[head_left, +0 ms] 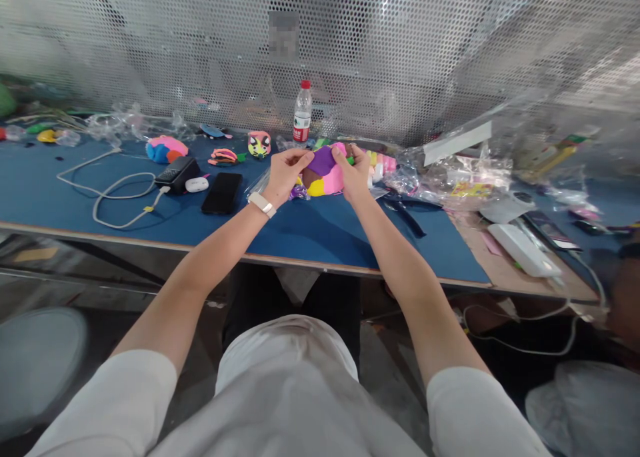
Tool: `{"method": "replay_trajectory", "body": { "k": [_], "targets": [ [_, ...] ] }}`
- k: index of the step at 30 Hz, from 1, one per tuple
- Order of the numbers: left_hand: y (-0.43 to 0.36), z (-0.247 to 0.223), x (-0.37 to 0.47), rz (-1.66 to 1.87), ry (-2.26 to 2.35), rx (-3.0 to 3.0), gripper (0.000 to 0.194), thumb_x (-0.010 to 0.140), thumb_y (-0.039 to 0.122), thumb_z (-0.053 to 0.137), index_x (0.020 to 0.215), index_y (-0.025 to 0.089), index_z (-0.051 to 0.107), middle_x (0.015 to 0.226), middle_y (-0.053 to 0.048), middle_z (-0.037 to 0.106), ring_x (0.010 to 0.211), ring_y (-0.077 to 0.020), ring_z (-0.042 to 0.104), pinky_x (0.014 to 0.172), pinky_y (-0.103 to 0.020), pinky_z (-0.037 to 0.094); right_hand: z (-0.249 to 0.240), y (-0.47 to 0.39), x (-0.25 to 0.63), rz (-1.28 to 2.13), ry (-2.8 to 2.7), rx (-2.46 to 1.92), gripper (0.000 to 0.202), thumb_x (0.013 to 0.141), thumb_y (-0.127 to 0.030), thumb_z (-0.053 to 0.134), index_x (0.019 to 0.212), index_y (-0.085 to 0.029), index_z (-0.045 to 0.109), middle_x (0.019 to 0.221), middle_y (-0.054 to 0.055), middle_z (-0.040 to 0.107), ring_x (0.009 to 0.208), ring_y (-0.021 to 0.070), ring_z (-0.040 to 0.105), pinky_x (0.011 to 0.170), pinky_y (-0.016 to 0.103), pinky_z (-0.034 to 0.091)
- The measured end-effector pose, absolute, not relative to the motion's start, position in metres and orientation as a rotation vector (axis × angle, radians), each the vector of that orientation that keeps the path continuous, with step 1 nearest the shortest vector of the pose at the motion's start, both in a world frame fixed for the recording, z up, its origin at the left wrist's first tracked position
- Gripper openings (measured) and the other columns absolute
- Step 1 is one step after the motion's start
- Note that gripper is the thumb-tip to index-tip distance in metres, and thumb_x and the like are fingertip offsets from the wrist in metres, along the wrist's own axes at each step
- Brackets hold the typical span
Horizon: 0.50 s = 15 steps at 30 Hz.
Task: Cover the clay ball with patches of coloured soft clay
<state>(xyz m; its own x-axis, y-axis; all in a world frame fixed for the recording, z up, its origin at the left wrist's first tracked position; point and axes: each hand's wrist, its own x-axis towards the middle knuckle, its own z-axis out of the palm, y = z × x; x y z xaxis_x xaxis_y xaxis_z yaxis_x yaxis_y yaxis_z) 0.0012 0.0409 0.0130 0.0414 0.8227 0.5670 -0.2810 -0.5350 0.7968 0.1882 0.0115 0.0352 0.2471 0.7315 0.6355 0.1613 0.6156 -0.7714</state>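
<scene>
You have a flat purple piece (323, 160) stretched between your two hands near the middle of the frame, above the desk (320, 234). Your left hand (285, 176) is closed in a pinch at its left edge, thumb on top; your right hand (354, 176) is nearly shut too, thumb and fingers meeting at the right edge. The piece looks like soft modelling clay, though it is small in this view and I can't be sure of the material.

Just under it, between your hands, is a patchwork of pink and yellow clay (325, 185); whether the purple touches it is hard to tell. Right of your right hand sits a row of pale and pink lumps (384, 165), with crumpled clear wrapping (440, 180) beyond.

The step in hand seems to be a two-handed hold on the sheet by its edges. From this grip, any move calls for light, even pressure from both thumbs, so that a thin sheet doesn't tear or crease.

A red-capped bottle (302, 120) stands upright behind your hands. On the left of the frame are a painted face figure (259, 144), a black phone (223, 194), a white mouse-shaped item (197, 184) and a dark boxy device (177, 175) with a cable plugged in.
</scene>
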Motion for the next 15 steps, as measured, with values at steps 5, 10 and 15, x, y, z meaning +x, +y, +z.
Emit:
{"method": "replay_trajectory", "body": {
  "k": [5,10,15],
  "targets": [
    [0.0439,0.0097,0.0038,1.586,0.543,1.305,0.066,0.069,0.082,0.105,0.095,0.024,0.088,0.096,-0.006,0.084,0.083,-0.0176,0.076,0.073,-0.032,0.064,0.0341,0.0113,0.1878,0.483,-1.256,-0.849,0.077,0.078,-0.1,0.087,0.078,-0.029,0.057,0.08,-0.002,0.048,0.073,0.0184,0.051,0.071,0.036,0.058],
    [0.0467,0.0076,0.0012,1.501,0.553,1.324,0.064,0.075,0.082,0.103,0.091,0.023,0.081,0.094,-0.006,0.081,0.082,-0.0178,0.076,0.071,-0.032,0.064,0.0323,0.0141,0.1902,0.473,-1.231,-0.837,0.072,0.078,-0.096,0.089,0.078,-0.03,0.061,0.081,-0.001,0.052,0.078,0.0214,0.056,0.079,0.042,0.063],
    [0.0472,0.0066,0.0004,1.577,0.602,1.413,0.066,0.083,0.087,0.095,0.096,0.023,0.083,0.096,-0.007,0.082,0.087,-0.0195,0.077,0.071,-0.032,0.064,0.0299,0.017,0.1901,0.467,-1.237,-0.824,0.07,0.082,-0.093,0.089,0.078,-0.029,0.06,0.08,-0.003,0.05,0.075,0.0193,0.054,0.076,0.039,0.061]
  ]
}}
